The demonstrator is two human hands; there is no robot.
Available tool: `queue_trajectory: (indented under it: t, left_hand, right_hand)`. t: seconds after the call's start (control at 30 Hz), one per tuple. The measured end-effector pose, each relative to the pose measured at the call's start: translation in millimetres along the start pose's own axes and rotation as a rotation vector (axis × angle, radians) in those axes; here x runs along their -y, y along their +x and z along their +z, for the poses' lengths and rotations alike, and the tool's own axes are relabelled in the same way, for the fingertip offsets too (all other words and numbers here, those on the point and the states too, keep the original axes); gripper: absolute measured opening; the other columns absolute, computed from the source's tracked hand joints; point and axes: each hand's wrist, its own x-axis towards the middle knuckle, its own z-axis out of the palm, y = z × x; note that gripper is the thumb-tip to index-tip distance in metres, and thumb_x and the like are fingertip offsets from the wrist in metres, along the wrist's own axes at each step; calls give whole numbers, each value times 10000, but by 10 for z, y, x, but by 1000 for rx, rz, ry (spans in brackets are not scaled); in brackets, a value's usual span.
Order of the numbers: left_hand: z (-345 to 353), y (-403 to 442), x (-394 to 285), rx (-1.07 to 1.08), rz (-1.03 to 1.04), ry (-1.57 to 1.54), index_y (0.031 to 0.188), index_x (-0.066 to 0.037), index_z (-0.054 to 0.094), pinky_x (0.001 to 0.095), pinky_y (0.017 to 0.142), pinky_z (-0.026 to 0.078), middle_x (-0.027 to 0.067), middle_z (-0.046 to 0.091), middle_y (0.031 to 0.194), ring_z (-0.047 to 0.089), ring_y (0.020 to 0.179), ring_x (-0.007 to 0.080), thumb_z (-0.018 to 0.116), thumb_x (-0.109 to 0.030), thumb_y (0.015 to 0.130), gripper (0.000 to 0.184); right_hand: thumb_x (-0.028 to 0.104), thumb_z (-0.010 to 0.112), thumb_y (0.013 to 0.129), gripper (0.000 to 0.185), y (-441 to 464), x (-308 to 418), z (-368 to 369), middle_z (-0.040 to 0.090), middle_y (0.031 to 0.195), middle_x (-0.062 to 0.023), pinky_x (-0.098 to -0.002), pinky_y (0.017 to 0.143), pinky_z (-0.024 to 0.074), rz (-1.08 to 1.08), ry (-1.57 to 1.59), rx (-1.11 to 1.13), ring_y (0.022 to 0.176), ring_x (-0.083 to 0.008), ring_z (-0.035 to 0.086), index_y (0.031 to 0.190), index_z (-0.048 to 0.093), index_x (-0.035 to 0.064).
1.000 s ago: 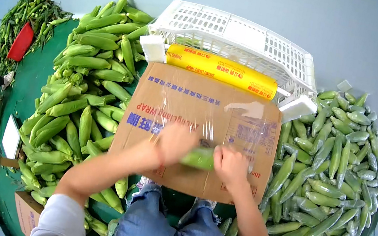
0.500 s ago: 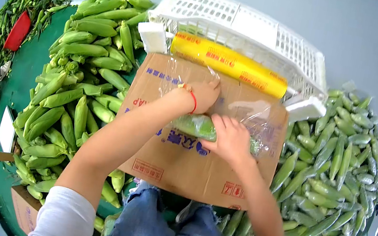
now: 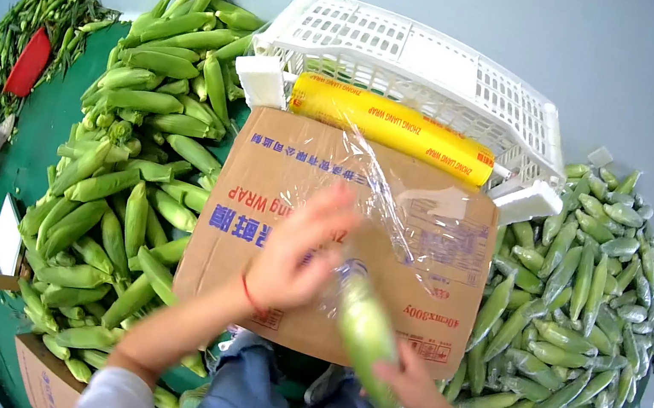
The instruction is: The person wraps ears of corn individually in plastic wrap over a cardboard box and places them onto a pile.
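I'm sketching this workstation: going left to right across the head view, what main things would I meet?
Red object → heap of unwrapped corn → left hand → held corn ear → heap of film-wrapped corn.

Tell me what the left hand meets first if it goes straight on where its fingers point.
Likely the loose clear film, then the yellow roll. The left hand is blurred and its height above the cardboard is unclear, so it might pass over the film.
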Motion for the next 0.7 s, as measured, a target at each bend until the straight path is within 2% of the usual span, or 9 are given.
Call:
queue_trajectory:
  t: [0.1, 0.2, 0.27, 0.3, 0.4, 0.43, 0.53, 0.57, 0.7]
  left_hand:
    - [164, -101, -326, -36, 50, -44, 1364, -119, 525, 523, 1065, 376, 220, 419, 1432, 450, 1306, 387, 591, -101, 835, 534]
    - [155, 147, -520, -479, -383, -1435, 1476, -168, 359, 525, 1000, 442, 215, 395, 1442, 516, 1243, 370, 562, -82, 857, 657]
    - [99, 190, -333, -293, -312, -1610, 1387, -160, 365, 475, 844, 524, 146, 570, 1119, 630, 974, 293, 548, -95, 881, 541]
    - [110, 191, -225, -225, -285, -1652, 1313, -158, 406, 459, 813, 528, 112, 584, 1026, 633, 906, 273, 559, -128, 891, 450]
    - [11, 266, -247, -363, -644, -1343, 987, -107, 452, 391, 701, 533, 44, 518, 759, 598, 720, 210, 513, -176, 964, 96]
    - [-14, 261, -199, -416, -720, -1160, 975, -100, 452, 383, 693, 534, 52, 524, 762, 599, 715, 211, 499, -191, 979, 102]
    - [42, 129, 17, -597, -750, -864, 962, -73, 466, 366, 666, 533, 67, 535, 766, 598, 715, 215, 472, -230, 1006, 164]
    - [65, 70, 59, -651, -732, -810, 961, -62, 472, 362, 657, 532, 71, 538, 766, 597, 717, 217, 466, -243, 1013, 188]
    - [-183, -189, -17, -675, -704, -610, 882, -2, 560, 300, 628, 520, 83, 597, 740, 615, 664, 163, 394, -265, 1040, 349]
  right_hand:
    - [518, 467, 946, 621, 250, 231, 174, 606, 877, -179, -361, 601, 544, 199, 535, 361, 686, -294, 630, 1320, 404, 26]
    - [681, 348, 912, 799, 481, 318, 461, 562, 763, -173, -321, 488, 506, 255, 1033, 844, 579, -267, 582, 1391, 337, 43]
    - [774, 317, 864, 892, 749, 152, 722, 554, 765, -169, -308, 440, 487, 74, 1367, 1377, 549, -237, 566, 1380, 357, 48]
    - [818, 338, 824, 953, 777, 179, 768, 526, 742, -152, -299, 385, 451, 39, 1327, 1396, 514, -215, 547, 1412, 325, 67]
    - [770, 436, 831, 976, 599, 286, 650, 549, 825, -170, -313, 427, 482, 128, 1230, 841, 522, -251, 557, 1444, 268, 29]
    - [629, 601, 832, 886, 762, -2, 409, 586, 896, -181, -326, 497, 517, 52, 879, 791, 615, -256, 622, 1416, 327, 22]
    - [455, 723, 806, 780, 779, 129, 296, 597, 833, -167, -327, 559, 536, -606, -621, -100, 677, -240, 645, 1398, 358, 102]
    - [226, 764, 763, 677, 642, 376, 352, 632, 907, -151, -338, 614, 551, -529, -698, -211, 742, -247, 673, 1354, 454, 115]
    - [164, 761, 730, 476, 447, 567, 143, 682, 920, -105, -332, 586, 547, -855, -1152, -461, 729, -230, 671, 1189, 639, 128]
